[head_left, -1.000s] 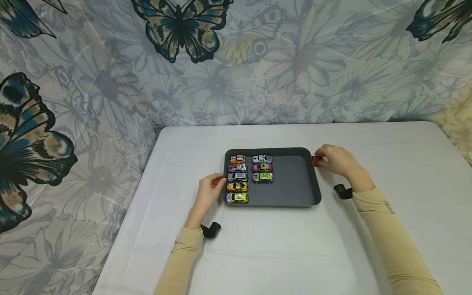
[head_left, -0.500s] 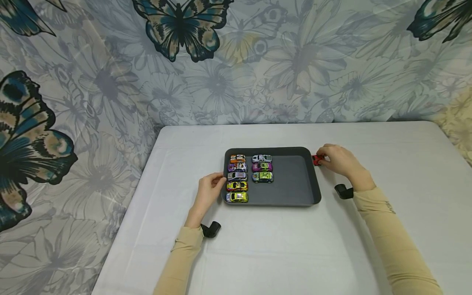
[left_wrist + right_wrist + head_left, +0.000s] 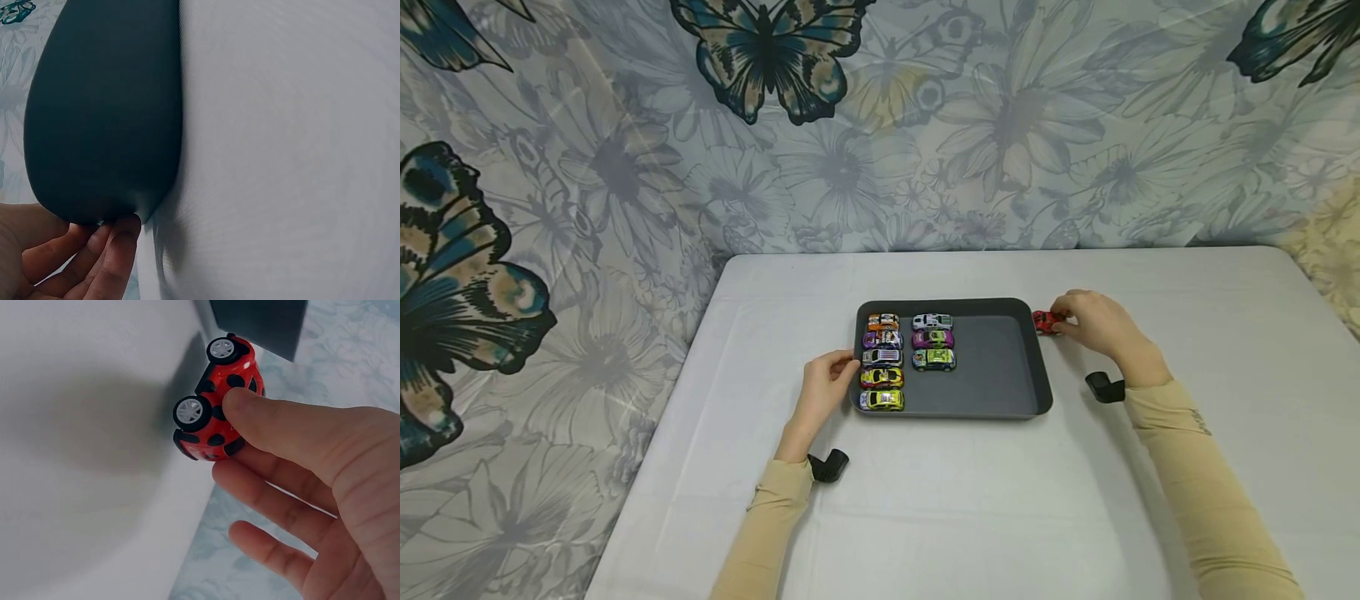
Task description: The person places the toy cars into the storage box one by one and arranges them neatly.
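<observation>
A dark grey tray (image 3: 992,375) lies on the white table. My left hand (image 3: 827,385) pinches its left rim. In the left wrist view the thumb and fingertips (image 3: 128,226) meet the tray's end wall (image 3: 106,125). Just outside the right rim, my right hand (image 3: 1093,325) holds a red toy car (image 3: 1047,322). From the right wrist view, the car (image 3: 215,406) has black spots and pale-hubbed wheels, and the thumb (image 3: 269,422) presses its side. Inside the tray, several toy cars form a left column, with a yellow-green car (image 3: 882,401) at the near end.
A second, shorter column in the tray has a silver car (image 3: 932,322), a purple-and-green car (image 3: 933,339) and a green car (image 3: 934,360). White cloth (image 3: 955,508) covers the table. A butterfly-patterned fabric (image 3: 925,167) hangs behind it.
My right hand has shifted slightly to the right and away from me, and more of the red toy car shows beside the tray. The left hand and tray stay nearly in place.
</observation>
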### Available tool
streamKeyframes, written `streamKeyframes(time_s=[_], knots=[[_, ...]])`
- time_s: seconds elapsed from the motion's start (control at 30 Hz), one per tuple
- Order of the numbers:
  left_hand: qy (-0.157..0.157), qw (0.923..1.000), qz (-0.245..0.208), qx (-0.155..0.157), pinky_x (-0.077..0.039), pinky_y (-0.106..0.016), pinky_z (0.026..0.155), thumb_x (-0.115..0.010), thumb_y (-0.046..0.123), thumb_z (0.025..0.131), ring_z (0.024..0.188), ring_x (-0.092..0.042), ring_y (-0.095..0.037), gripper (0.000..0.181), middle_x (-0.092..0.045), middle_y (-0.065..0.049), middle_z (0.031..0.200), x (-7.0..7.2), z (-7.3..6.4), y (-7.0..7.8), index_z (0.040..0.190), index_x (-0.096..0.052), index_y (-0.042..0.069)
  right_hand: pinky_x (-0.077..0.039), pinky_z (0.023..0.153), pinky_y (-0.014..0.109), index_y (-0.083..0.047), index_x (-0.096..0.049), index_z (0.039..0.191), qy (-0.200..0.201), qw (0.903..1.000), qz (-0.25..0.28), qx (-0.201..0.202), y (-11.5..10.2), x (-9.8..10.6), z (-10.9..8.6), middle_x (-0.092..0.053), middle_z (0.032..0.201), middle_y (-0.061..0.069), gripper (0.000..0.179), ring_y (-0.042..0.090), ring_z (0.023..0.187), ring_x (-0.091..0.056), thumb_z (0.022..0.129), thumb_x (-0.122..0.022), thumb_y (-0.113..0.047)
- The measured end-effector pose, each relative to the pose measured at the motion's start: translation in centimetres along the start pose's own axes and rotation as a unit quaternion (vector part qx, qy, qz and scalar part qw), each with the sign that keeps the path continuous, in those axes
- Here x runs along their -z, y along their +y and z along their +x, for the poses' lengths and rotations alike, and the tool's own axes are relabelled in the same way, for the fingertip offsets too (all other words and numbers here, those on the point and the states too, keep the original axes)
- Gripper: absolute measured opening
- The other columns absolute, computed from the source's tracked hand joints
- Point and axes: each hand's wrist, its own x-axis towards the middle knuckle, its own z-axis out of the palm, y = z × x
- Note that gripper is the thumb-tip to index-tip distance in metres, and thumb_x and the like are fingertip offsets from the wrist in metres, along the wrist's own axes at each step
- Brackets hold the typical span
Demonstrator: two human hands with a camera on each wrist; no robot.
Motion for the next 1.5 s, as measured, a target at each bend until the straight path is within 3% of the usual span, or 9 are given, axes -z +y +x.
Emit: streamKeyframes(time_s=[0.4, 0.7, 1.03, 1.5], knots=[[-0.001, 1.0000, -0.002, 0.003, -0.055, -0.032, 0.073, -0.060, 0.008, 0.090, 0.084, -0.064, -0.026, 0.025, -0.067, -0.018, 0.095, 0.1, -0.1, 0.0, 0.110, -0.064, -0.007, -0.049, 0.063, 0.046, 0.006, -0.067, 0.088, 0.040, 0.9991, -0.015, 0.007, -0.8, 2.0, -0.4, -0.063, 0.079, 0.014, 0.020, 0.031, 0.073, -0.060, 0.071, -0.076, 0.000], [-0.001, 1.0000, -0.003, 0.001, -0.055, -0.031, 0.073, -0.061, 0.009, 0.090, 0.084, -0.064, -0.025, 0.025, -0.067, -0.018, 0.096, 0.2, 0.0, -0.2, 0.110, -0.063, -0.007, -0.044, 0.055, 0.039, 0.004, -0.068, 0.086, 0.064, 0.9971, -0.029, 0.029, -2.7, 3.5, -0.5, -0.062, 0.077, 0.011, 0.019, 0.025, 0.063, -0.057, 0.070, -0.076, 0.001], [-0.001, 1.0000, -0.006, 0.003, -0.054, -0.030, 0.073, -0.061, 0.009, 0.090, 0.084, -0.064, -0.024, 0.026, -0.067, -0.017, 0.095, 0.2, 0.0, -0.4, 0.110, -0.064, -0.006, -0.046, 0.056, 0.038, 0.003, -0.069, 0.089, 0.063, 0.9958, -0.043, 0.051, -5.7, 4.5, -0.2, -0.063, 0.079, 0.010, 0.021, 0.022, 0.060, -0.056, 0.070, -0.077, -0.001], [-0.003, 1.0000, -0.005, 0.004, -0.055, -0.030, 0.073, -0.061, 0.008, 0.090, 0.084, -0.064, -0.024, 0.025, -0.067, -0.017, 0.095, 0.1, 0.2, -0.1, 0.110, -0.064, -0.006, -0.047, 0.069, 0.045, 0.002, -0.069, 0.090, 0.038, 0.9936, -0.068, 0.082, -9.0, 3.8, 0.4, -0.063, 0.081, 0.009, 0.023, 0.026, 0.065, -0.058, 0.070, -0.078, -0.003]])
